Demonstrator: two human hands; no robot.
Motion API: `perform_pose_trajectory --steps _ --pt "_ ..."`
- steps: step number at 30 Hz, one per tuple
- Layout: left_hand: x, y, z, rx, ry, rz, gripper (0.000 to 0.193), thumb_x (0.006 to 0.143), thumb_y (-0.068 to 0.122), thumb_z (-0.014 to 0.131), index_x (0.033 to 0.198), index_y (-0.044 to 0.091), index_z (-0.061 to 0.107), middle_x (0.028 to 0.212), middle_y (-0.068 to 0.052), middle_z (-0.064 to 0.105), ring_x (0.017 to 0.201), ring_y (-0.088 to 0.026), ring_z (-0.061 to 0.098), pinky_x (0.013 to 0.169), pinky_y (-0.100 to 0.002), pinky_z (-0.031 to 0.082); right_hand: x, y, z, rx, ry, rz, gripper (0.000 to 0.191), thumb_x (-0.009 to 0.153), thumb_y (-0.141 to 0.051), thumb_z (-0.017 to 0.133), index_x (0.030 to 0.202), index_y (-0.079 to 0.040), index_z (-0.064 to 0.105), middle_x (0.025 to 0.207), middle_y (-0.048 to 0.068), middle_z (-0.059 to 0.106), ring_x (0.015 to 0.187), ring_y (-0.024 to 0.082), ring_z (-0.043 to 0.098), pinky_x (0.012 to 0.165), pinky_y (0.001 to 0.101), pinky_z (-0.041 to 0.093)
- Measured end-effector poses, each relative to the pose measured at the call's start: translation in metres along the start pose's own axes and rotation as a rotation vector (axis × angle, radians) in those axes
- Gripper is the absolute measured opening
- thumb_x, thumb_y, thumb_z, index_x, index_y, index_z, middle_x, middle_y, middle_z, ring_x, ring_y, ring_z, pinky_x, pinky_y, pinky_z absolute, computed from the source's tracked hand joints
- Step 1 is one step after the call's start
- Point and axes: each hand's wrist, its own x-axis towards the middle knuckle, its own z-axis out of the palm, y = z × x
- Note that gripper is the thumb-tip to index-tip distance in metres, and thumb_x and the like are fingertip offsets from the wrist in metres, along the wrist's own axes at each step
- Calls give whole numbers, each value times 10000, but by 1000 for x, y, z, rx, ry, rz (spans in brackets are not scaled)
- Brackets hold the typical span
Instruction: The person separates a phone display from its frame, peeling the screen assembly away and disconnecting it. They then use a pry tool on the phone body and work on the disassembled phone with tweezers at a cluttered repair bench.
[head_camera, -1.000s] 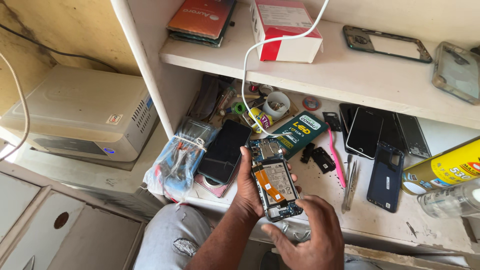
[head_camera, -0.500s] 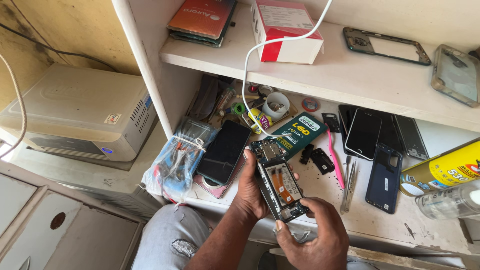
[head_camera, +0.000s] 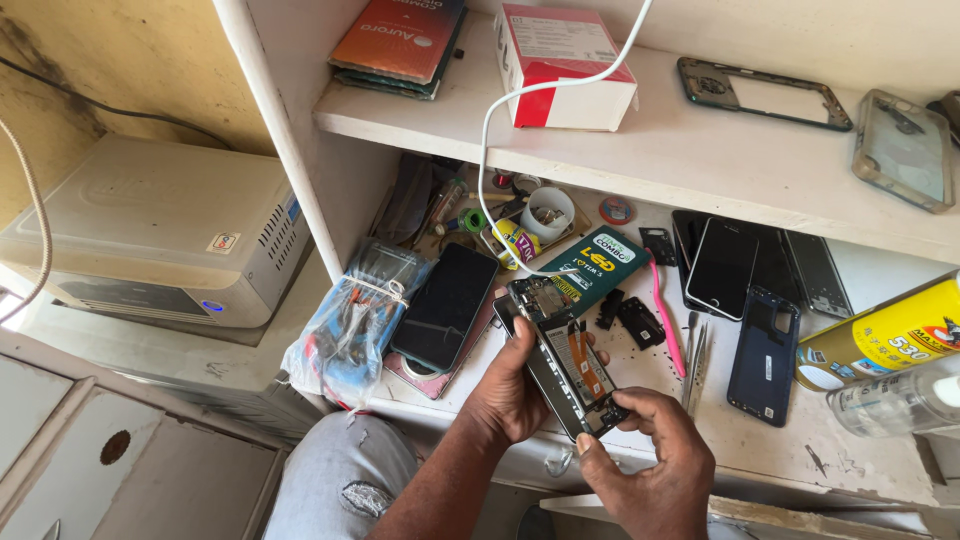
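Note:
An opened phone (head_camera: 565, 350) with its back off shows a circuit board and an orange part inside. My left hand (head_camera: 510, 395) grips it from the left side and underneath, tilted on edge. My right hand (head_camera: 650, 455) pinches the phone's lower end with thumb and fingers. Both hands hover over the front edge of the white workbench (head_camera: 800, 455). A white cable (head_camera: 490, 170) hangs down from above to the phone's top end.
A black phone (head_camera: 445, 305) lies left beside a bagged tool kit (head_camera: 350, 320). A dark blue phone frame (head_camera: 762, 355), black screens (head_camera: 722, 268), tweezers (head_camera: 693, 352), a pink pry tool (head_camera: 662, 315), a yellow spray can (head_camera: 880, 335) and a clear bottle (head_camera: 895, 400) lie right. A shelf (head_camera: 720, 150) above carries boxes.
The phone has turned from lying face-up in my left hand to tilted on edge. My right hand has shifted round its lower end.

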Motion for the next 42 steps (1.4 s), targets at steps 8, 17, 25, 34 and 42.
perform_pose_trajectory --steps 8,17,25,34,42 --pt "-3 -1 1 97 15 25 762 858 363 837 1428 25 460 1278 -173 652 1177 -303 683 1020 -502 589 2 14 -2 210 26 106 519 748 -54 837 1202 88 629 1003 163 735 925 170 699 824 315 591" --pt "-5 1 6 62 5 46 866 822 358 866 1453 -4 397 1288 -210 641 1217 -326 659 1041 -497 569 3 -6 -2 82 72 67 561 761 -177 832 1214 45 586 1054 176 737 1009 212 743 903 348 597" --pt "-5 -1 -4 18 -21 39 907 808 393 880 1475 -3 412 1329 -202 611 1258 -324 634 1081 -502 557 1 -21 -2 -110 110 71 575 730 -233 849 1212 -10 629 1075 179 737 1058 264 733 947 422 557" --pt "-7 1 -3 -27 -74 48 976 767 446 892 1495 8 412 1338 -196 604 1275 -341 617 1105 -547 523 5 -39 -1 -180 106 55 647 669 -294 896 1190 6 657 1059 191 729 985 265 742 859 412 591" --pt "-8 4 0 -39 -138 -10 1067 776 463 900 1550 -37 363 1372 -261 586 1313 -386 591 1135 -572 490 8 -42 -3 -105 66 199 723 597 -235 926 1210 30 647 1019 184 739 933 241 732 743 373 621"
